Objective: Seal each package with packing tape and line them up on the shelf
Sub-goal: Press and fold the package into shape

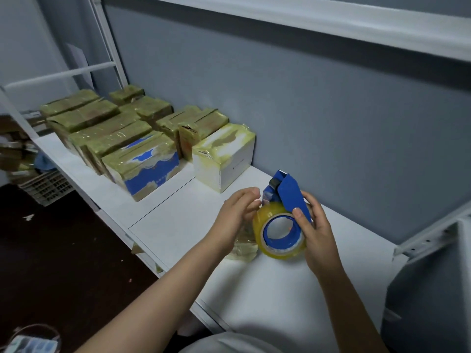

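Though its dispenser (290, 193) is blue, the tape roll (259, 223) is yellow.

A: What sort of place is this?

B: It looks like a storeroom or a packing room. A white metal shelf (178, 217) runs along a plain grey wall (331, 110), and a second shelf board (331, 21) hangs above it.

A: What is kept there?

B: Many boxes (109, 138) wrapped in yellowish tape stand in rows on the shelf. A plastic crate (46, 187) sits on the dark floor (63, 250), with more wrapped parcels piled by it. A tape dispenser (283, 225) is held over the shelf.
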